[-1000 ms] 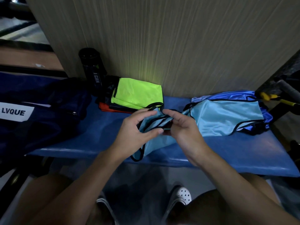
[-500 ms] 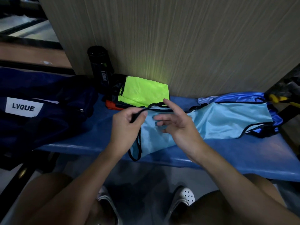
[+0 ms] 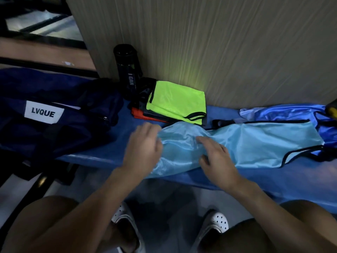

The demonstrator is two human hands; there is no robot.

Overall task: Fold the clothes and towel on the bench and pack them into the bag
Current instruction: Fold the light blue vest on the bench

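pale vest (image 3: pixel 264 143): light blue with black trim at its right end, laid along the surface (image 3: pixel 116 136); its left part is crumpled and hangs over the front edge.
left hand (image 3: pixel 144 148): at the pale vest's bunched left end, fingers on the cloth. The hand is blurred, so I cannot tell whether the grip pinches the cloth or only lies on it.
right hand (image 3: pixel 218 157): palm down on the pale vest's middle, with the grip spread. The fingers are loosely bent and press the cloth, and the thumb is held apart.
dark vest (image 3: pixel 284 112): deeper blue, behind and partly beneath the pale one, against the wall (image 3: pixel 237 52).
green vest (image 3: pixel 176 101): folded, on top of a stack (image 3: pixel 139 114) of red and dark clothes by the wall.
bottle (image 3: pixel 127 70): black, upright, just left of the stack.
bag (image 3: pixel 60 136): navy, on the left end of the surface, with a white label (image 3: pixel 43 112) reading LVQUE.
shoes (image 3: pixel 217 223): white, on the floor (image 3: pixel 164 198) below the surface.
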